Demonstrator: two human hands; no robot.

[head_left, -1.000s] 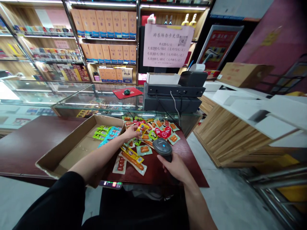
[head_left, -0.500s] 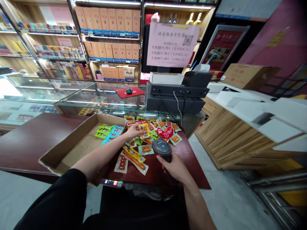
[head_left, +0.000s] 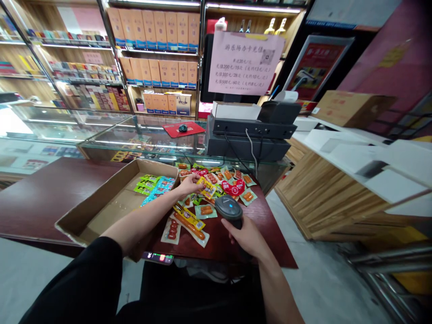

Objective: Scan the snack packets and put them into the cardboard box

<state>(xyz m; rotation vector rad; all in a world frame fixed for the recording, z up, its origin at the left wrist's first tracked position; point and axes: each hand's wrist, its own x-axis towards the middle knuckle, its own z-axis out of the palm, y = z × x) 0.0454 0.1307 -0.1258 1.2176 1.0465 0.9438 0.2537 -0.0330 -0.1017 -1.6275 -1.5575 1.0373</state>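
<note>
Between the thumb and fingers of my left hand (head_left: 189, 185) is a small yellow snack packet (head_left: 208, 188), tilted, above the pile. My right hand (head_left: 248, 236) is wrapped round the handle of a dark barcode scanner (head_left: 228, 208), whose head points toward the packets and shows a blue light. Around them on the dark red table lie several sausage packets (head_left: 205, 210) and a red heart-shaped packet (head_left: 233, 187). Nearer me are a long sausage in clear wrap (head_left: 189, 226), a yellow stick packet (head_left: 191, 218) and a pack of dark red sausages (head_left: 172, 231).
Left of the pile stands an open cardboard box (head_left: 97, 204) with green packets (head_left: 147, 183) and blue packets (head_left: 162, 186) inside. A phone (head_left: 157, 257) lies at the table's front edge. Behind are a glass counter (head_left: 141, 130) and a black cash-register unit (head_left: 248, 137).
The yellow packet in my left hand has tilted and shifted slightly right and down. My right hand with the scanner has barely moved.
</note>
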